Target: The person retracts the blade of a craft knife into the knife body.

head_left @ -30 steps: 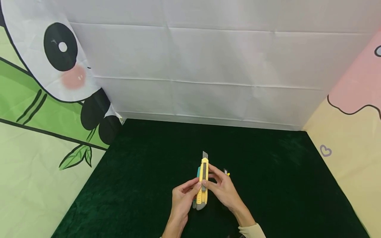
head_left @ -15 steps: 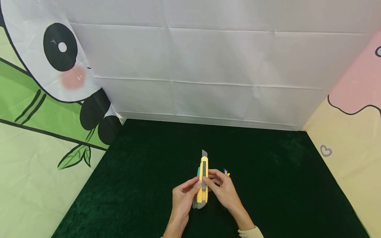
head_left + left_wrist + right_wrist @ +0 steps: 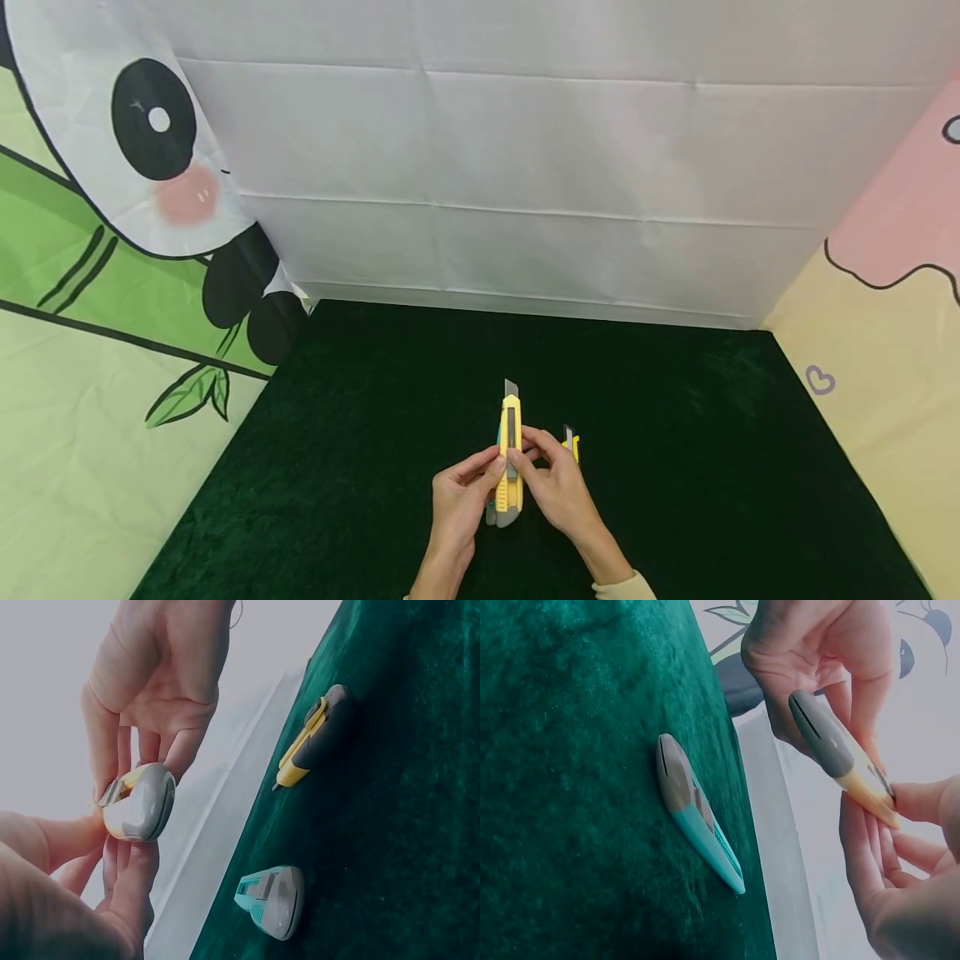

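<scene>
Both hands hold a yellow utility knife (image 3: 508,498) with a grey end cap, raised above the dark green cloth. Its blade (image 3: 512,388) sticks out at the top, pointing away from me. My left hand (image 3: 463,492) pinches the body low on its left side. From the right, my right hand (image 3: 562,492) grips it, with the thumb at the grey slider and the fingers behind. Below lies a teal utility knife (image 3: 705,836) with a grey end, mostly hidden behind the yellow one in the head view. A black and yellow utility knife (image 3: 319,742) lies beyond my right hand.
Dark green velvety cloth (image 3: 360,400) covers the table. A white creased backdrop (image 3: 525,167) stands at the back. Printed panels flank both sides, a panda on the left (image 3: 187,200) and pink and yellow on the right (image 3: 885,333).
The yellow utility knife's blade end has shifted slightly left. My right hand has drawn a little left and its fingers lower, showing more of the black and yellow utility knife. My left hand stays nearly still.
</scene>
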The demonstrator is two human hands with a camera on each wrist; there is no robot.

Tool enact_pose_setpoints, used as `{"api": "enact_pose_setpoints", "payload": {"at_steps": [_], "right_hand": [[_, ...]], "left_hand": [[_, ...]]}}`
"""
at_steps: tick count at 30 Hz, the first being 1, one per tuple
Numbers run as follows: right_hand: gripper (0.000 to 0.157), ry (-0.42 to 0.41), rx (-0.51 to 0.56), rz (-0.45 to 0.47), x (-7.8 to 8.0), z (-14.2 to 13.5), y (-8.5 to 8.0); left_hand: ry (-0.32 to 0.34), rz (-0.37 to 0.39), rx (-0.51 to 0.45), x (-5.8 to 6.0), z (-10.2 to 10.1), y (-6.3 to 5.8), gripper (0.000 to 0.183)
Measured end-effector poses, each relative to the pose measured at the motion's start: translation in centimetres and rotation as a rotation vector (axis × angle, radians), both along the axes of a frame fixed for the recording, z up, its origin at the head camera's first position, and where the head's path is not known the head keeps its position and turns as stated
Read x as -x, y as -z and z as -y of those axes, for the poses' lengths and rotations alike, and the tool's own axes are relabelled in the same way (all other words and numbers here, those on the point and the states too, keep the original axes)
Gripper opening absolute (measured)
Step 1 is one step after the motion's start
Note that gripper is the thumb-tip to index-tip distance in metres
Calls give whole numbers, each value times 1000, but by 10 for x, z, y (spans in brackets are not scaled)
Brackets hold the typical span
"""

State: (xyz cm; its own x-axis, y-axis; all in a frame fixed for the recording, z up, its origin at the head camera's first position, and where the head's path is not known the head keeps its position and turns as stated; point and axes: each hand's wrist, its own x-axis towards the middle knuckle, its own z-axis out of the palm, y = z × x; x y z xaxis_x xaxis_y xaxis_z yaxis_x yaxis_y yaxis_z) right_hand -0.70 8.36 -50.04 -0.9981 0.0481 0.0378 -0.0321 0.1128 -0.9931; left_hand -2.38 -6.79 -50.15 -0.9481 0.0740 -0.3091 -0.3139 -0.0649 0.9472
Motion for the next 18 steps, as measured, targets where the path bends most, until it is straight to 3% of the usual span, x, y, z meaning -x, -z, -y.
{"api": "enact_pose_setpoints", "payload": {"at_steps": [18], "right_hand": [[49,-37,-25,-81,-4,-8,1]], "left_hand": [[-1,-26,6,-1,-7,-9,28]]}}
